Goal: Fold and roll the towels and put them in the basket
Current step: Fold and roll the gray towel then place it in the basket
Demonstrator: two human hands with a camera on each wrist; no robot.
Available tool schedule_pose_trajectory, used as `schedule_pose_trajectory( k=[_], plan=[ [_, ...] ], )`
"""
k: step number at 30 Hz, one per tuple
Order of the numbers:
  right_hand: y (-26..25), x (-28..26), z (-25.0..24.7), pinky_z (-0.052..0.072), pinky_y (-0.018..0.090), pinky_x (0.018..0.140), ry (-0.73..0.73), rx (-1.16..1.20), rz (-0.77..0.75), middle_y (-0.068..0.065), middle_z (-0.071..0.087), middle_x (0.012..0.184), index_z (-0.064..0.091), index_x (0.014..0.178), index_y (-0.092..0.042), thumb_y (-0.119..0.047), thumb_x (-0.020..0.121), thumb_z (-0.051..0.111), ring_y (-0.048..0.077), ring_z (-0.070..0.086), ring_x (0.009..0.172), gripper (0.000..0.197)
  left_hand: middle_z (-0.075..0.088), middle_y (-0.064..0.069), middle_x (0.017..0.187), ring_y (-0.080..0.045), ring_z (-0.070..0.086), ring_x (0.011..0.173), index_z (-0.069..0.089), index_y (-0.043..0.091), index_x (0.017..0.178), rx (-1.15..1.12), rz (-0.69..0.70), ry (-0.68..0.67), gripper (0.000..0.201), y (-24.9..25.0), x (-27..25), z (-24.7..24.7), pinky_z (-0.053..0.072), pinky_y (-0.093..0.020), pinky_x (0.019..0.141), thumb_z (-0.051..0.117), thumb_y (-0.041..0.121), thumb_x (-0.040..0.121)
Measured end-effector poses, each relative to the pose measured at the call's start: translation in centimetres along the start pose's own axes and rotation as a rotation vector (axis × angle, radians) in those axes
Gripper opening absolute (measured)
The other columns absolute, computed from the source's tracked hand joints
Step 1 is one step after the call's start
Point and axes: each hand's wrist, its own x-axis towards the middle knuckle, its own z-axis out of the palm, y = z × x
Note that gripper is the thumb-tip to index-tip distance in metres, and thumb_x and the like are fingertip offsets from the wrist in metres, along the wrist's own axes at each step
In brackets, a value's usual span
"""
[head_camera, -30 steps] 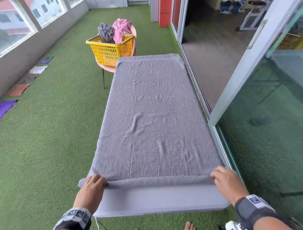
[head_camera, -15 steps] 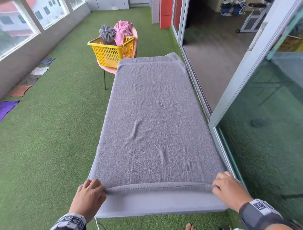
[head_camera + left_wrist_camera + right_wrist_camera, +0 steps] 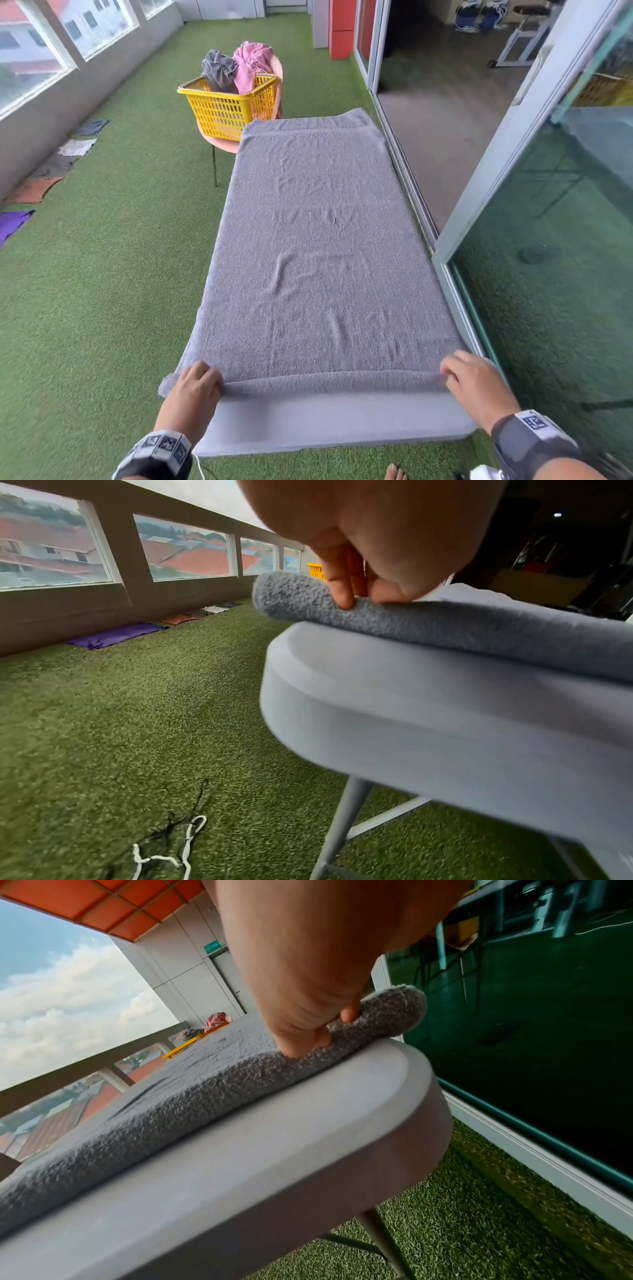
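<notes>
A long grey towel [image 3: 318, 246] lies flat along the grey folding table [image 3: 329, 421], its near end turned into a thin roll [image 3: 329, 382]. My left hand [image 3: 195, 387] grips the roll's left end; the left wrist view shows the fingers [image 3: 342, 588] curled over the roll [image 3: 445, 620]. My right hand [image 3: 469, 377] grips the right end, its fingers [image 3: 308, 1031] pinching the roll [image 3: 383, 1012]. A yellow basket [image 3: 229, 106] with a dark grey towel [image 3: 219, 70] and a pink towel [image 3: 251, 63] sits on a pink chair beyond the table's far left corner.
Green artificial turf [image 3: 102, 274] covers the floor. Glass sliding doors [image 3: 548, 240] run close along the table's right side. Small cloths [image 3: 77, 147] lie by the left wall under the windows. A white cord [image 3: 171, 850] lies on the turf near my feet.
Both hands have turned the towel's near end further over and pushed it slightly away from me, so the roll is thicker and more bare table shows in front.
</notes>
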Motion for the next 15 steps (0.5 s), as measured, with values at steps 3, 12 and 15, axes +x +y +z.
schedule_pose_trajectory(
  k=[3, 12, 15],
  plan=[
    [0.2, -0.7, 0.5, 0.039, 0.035, 0.105, -0.041, -0.067, -0.062, -0.025, 0.053, 0.102, 0.065, 0.104, -0.038, -0.017, 0.09, 0.064, 0.002, 0.047, 0.104, 0.026, 0.059, 0.009, 0.087, -0.013, 0.049, 0.083, 0.071, 0.018, 0.083, 0.004, 0.066, 0.069, 0.025, -0.4, -0.7, 0.3, 0.055, -0.034, 0.068, 0.08, 0.0, 0.069],
    [-0.8, -1.0, -0.4, 0.04, 0.031, 0.102, -0.12, -0.134, -0.082, -0.024, 0.048, 0.097, 0.064, 0.098, -0.042, -0.036, 0.09, 0.059, -0.001, 0.041, 0.104, 0.011, 0.06, 0.02, 0.091, -0.011, 0.048, 0.089, 0.07, 0.033, 0.089, 0.179, 0.08, -0.031, 0.032, -1.2, -2.4, -0.5, 0.049, -0.037, 0.072, 0.045, 0.048, 0.075],
    [-1.1, -1.1, -0.8, 0.045, 0.027, 0.094, -0.136, -0.107, -0.083, -0.022, 0.046, 0.092, 0.057, 0.083, -0.041, -0.039, 0.091, 0.055, -0.001, 0.04, 0.099, 0.009, 0.053, 0.017, 0.089, -0.01, 0.043, 0.085, 0.068, 0.034, 0.085, 0.174, 0.075, -0.032, 0.029, -1.4, -3.1, -0.6, 0.044, -0.032, 0.065, 0.046, 0.049, 0.072]
  ],
)
